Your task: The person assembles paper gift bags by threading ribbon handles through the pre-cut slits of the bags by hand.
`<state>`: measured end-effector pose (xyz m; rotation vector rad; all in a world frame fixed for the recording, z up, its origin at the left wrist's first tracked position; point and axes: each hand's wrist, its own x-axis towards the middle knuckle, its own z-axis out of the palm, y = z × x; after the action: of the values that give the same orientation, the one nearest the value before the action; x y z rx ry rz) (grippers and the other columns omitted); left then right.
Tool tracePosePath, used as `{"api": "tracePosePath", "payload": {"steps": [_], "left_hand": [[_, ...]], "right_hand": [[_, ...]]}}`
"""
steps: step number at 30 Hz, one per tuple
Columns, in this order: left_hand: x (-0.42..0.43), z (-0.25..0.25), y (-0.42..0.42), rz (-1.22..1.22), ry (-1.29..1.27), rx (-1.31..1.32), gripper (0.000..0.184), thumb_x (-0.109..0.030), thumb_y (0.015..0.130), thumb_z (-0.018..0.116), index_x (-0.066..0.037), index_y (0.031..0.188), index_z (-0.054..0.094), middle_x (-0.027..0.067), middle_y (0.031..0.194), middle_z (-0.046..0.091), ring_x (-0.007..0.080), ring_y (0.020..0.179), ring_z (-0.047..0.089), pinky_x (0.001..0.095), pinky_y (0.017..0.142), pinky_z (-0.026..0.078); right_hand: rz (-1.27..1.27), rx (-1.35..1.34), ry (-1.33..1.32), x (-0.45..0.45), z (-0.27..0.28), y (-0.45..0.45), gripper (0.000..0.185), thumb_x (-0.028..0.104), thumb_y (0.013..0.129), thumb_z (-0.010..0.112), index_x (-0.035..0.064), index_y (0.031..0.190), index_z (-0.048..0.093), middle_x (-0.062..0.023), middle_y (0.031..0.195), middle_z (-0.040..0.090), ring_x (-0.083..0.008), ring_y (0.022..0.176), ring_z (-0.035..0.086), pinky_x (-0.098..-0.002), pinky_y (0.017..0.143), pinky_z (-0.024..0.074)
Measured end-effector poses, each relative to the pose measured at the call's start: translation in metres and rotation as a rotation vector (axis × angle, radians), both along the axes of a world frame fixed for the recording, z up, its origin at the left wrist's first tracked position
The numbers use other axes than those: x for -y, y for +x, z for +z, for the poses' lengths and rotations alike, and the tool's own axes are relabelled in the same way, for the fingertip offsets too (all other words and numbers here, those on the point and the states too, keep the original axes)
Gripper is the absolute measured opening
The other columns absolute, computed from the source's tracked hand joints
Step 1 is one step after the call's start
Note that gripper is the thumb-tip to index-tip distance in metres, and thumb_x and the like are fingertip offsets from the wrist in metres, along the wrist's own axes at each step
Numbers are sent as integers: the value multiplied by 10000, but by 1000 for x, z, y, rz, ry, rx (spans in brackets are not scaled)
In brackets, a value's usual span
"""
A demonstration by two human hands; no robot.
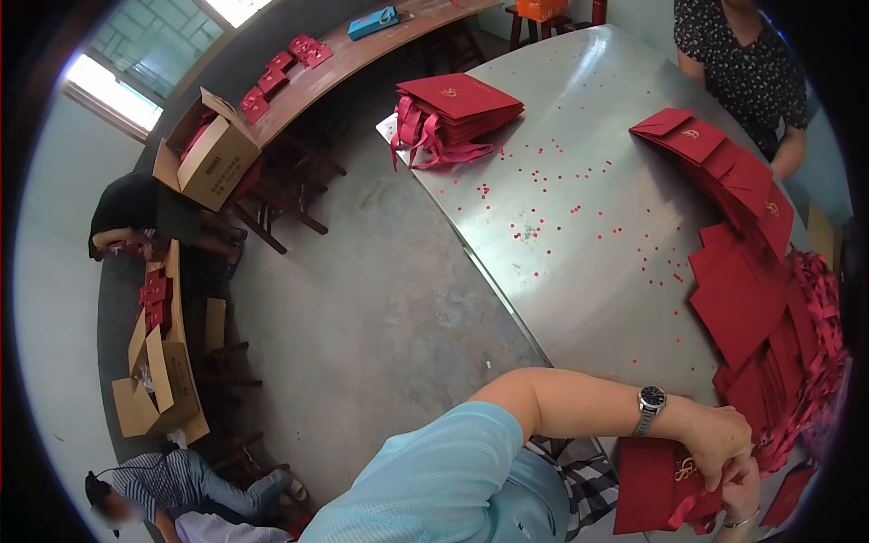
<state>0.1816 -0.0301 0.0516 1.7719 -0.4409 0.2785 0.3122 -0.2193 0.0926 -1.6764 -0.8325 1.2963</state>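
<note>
The left hand (720, 439), a watch (651, 407) at its wrist, bends over the right side of a red bag (644, 480) at the counter's near edge, its fingers narrow and holding the bag. The right hand (744, 487), wearing a bracelet (743, 521), meets it there, fingers curled; I cannot tell what they grip. A gold emblem (685, 468) shows on the bag's face, and a pink ribbon (688, 514) hangs just beside the hands. Checked cloth (593, 484) shows left of the bag.

Just beyond, a heap of red bags (738, 294) spreads over the metal counter (579, 294), its tangled ribbons (819, 317) along the right. Red dots (536, 274) are scattered across the bare metal. Farther along, upright bags (692, 136) lean in a row near a person in a patterned top (724, 45). A stack of bags (462, 98) lies on the counter's far left corner, ribbons trailing.

Across the floor (389, 271), an open carton (213, 163) stands near a wooden table (353, 77) that carries more red pieces (308, 50) and a blue bag (373, 23).
</note>
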Motion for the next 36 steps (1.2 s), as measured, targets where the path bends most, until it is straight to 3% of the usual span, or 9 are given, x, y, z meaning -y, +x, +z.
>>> {"api": "tracePosePath", "payload": {"steps": [8, 14, 17, 20, 23, 26, 28, 33, 36], "left_hand": [[6, -1, 0, -2, 115, -6, 186, -191, 531, 754, -105, 687, 700, 39, 706, 680, 245, 724, 651, 373, 787, 399], [4, -1, 3, 38, 166, -29, 138, -181, 539, 736, -106, 644, 689, 53, 705, 681, 255, 709, 657, 406, 699, 462], [-5, 1, 3, 0, 68, -53, 150, -199, 559, 738, -101, 669, 706, 70, 699, 688, 249, 702, 668, 399, 642, 496], [-6, -2, 6, -31, -41, 50, 174, -198, 628, 728, -76, 752, 727, 90, 705, 693, 247, 708, 677, 380, 665, 520], [-22, -8, 10, -88, -132, 63, 212, -174, 732, 692, -40, 896, 704, 142, 837, 693, 248, 763, 672, 376, 714, 523], [-36, -1, 10, 39, -16, -124, 151, -140, 755, 693, -46, 872, 701, 113, 799, 696, 223, 758, 686, 339, 710, 532], [-38, 6, 5, 114, -22, -175, 121, -91, 773, 692, -6, 857, 682, 106, 750, 680, 170, 689, 655, 296, 663, 516], [-29, 11, -1, 239, 11, -349, 129, -66, 788, 693, 22, 877, 661, 95, 716, 671, 133, 652, 615, 266, 626, 486], [-26, 12, 0, 258, 24, -315, 103, -36, 798, 683, 14, 885, 664, 68, 715, 649, 111, 659, 591, 253, 629, 474]], "right_hand": [[13, 154, 63, 2, -7, -7, 207, 7, 703, 726, 56, 627, 540, -33, 800, 628, -150, 786, 592, -265, 732, 440], [211, 315, 46, -14, 2, -2, 136, 95, 759, 705, 39, 720, 588, -50, 925, 602, -153, 905, 560, -271, 765, 425], [39, 435, 2, -17, 6, 2, 146, 111, 800, 675, 3, 797, 578, -80, 985, 564, -188, 907, 543, -280, 800, 426], [18, 855, 92, -8, -10, 37, 104, 75, 846, 611, 15, 855, 527, -81, 936, 523, -192, 908, 525, -290, 812, 436], [-254, 979, 86, -22, -26, 56, 130, 124, 932, 600, 16, 995, 632, -68, 964, 616, -171, 880, 581, -288, 787, 479], [-525, 557, 12, -38, -24, 50, 270, 204, 911, 657, 19, 1106, 648, -28, 1051, 650, -103, 865, 612, -270, 713, 526], [-582, 636, 125, -39, -19, 30, 386, 188, 895, 674, 18, 1227, 576, -78, 1096, 639, -124, 854, 632, -265, 702, 535], [-616, 266, 111, 1, 2, -15, 354, 250, 970, 572, 8, 1227, 567, -67, 1021, 661, -119, 875, 638, -269, 743, 537], [-403, 384, 191, 24, -13, -44, 467, 343, 1003, 517, 48, 1364, 489, -85, 1164, 619, -165, 1094, 593, -325, 919, 491]]}}
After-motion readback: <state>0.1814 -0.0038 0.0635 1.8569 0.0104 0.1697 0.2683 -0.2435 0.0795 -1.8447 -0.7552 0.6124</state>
